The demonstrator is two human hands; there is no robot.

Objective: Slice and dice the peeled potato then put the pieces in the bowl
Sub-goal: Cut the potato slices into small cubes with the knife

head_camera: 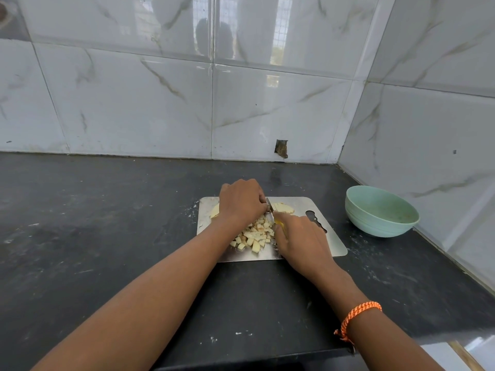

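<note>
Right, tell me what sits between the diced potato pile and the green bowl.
Only the right hand gripping the knife, then bare steel cutting board and dark countertop; otherwise the way from the diced potato pile to the pale green bowl looks open.

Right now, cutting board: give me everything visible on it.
The cutting board looks like thin bare metal, rectangular with rounded corners and a slotted handle cutout near its right edge. It lies flat on the dark countertop, left of the green bowl. Diced potato pieces are heaped at its centre, uncut slices behind. The left hand and right hand, holding a knife, work over it.
</note>
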